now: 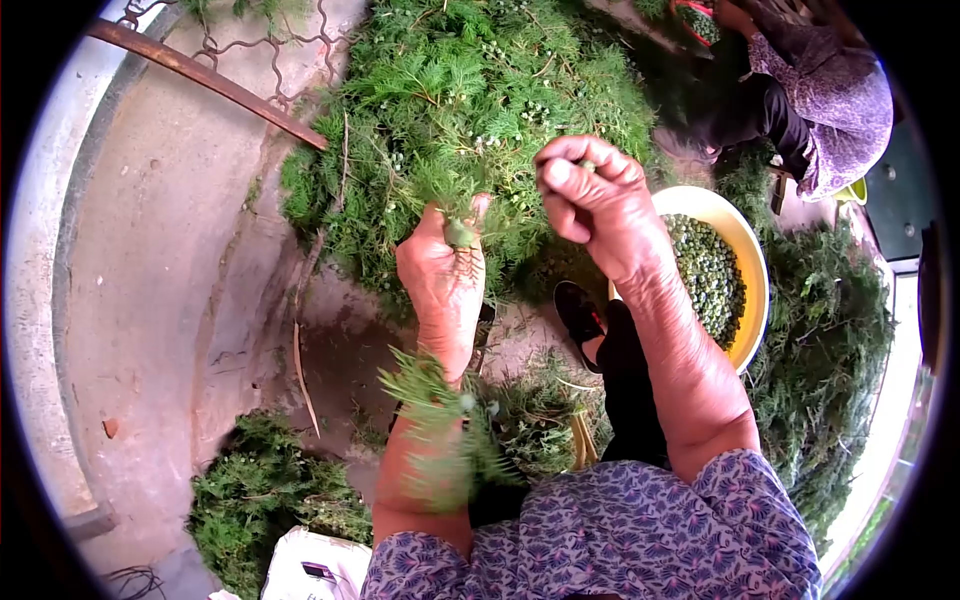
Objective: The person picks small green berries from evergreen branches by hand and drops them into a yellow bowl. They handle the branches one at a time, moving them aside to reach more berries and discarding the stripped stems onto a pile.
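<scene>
My left hand (437, 262) is closed round a green sprig (425, 430) whose leafy end hangs down over my forearm, blurred by motion. A pale green berry (460, 234) shows beside its fingers. To the right and a little higher, my right hand (597, 200) has its fingers curled together, with a small green berry (587, 166) between thumb and fingers. Beyond both hands lies a large heap of green branches (440, 90) dotted with berries. A yellow basin (757, 290) full of green berries (705, 275) stands beside my right forearm.
Another person (830, 110) sits at the upper right. More cut branches (820, 350) lie along the right side, and a smaller pile (265, 500) is at the lower left near a white bag (315, 565). A rusty metal bar (210, 80) crosses the upper left.
</scene>
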{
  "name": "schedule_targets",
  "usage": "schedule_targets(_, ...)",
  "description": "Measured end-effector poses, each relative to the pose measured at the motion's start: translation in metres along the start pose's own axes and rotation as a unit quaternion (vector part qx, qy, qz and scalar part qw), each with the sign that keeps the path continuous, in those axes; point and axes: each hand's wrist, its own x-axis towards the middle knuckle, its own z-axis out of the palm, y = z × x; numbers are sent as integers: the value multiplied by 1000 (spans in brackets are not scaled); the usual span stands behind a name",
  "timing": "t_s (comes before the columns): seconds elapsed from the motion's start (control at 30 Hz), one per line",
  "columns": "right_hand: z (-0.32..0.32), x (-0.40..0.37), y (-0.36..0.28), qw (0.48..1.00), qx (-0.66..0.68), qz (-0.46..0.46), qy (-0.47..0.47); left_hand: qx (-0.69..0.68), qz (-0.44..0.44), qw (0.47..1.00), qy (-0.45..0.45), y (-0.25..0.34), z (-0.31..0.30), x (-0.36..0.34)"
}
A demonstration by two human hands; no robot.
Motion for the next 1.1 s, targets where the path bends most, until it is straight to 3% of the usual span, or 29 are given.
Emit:
schedule_targets(0.07,12,-11,-2,997,-68,22,-30,71,-14,997,-5,10,-5,-1)
schedule_targets(0.13,17,-12,8,967,-234,-73,-71,234,27,972,-4,12,-8,0)
schedule_targets(0.2,24,-16,12,945,-307,-73,-83,262,33,964,-12,18,-7,-2)
schedule_targets(0.23,22,-14,24,928,-333,-152,-72,269,38,962,-17,19,-7,-2)
schedule_targets(0.27,23,-15,26,920,-354,-153,-70,275,44,960,-22,19,-6,-3)
schedule_targets(0.33,26,-19,22,969,-246,-3,-25,261,63,963,-10,20,-4,-1)
schedule_targets(0.4,29,-20,18,993,-88,67,35,235,51,970,-34,20,-2,-1)
schedule_targets(0.47,20,-17,27,988,91,121,41,230,46,971,-47,21,3,-3)
schedule_targets(0.53,16,-17,28,974,156,154,52,250,79,964,-40,22,5,-2)
schedule_targets(0.6,16,-18,19,979,129,117,108,268,63,961,-32,21,4,-2)
schedule_targets(0.67,-3,-7,4,992,83,9,97,268,46,962,-8,12,-1,-1)
schedule_targets(0.73,4,-2,-5,991,87,-40,88,293,77,953,1,10,-5,-1)
schedule_targets(0.83,6,-9,4,996,4,89,-21,303,74,950,-4,11,-3,0)
schedule_targets(0.97,16,-16,31,966,-255,-17,-35,305,94,947,-25,14,-2,0)
schedule_targets(1.0,18,-16,36,955,-290,-57,-31,305,94,947,-25,15,-1,0)
schedule_targets(1.1,20,-16,33,960,-279,-31,-15,300,116,947,-12,20,0,-1)
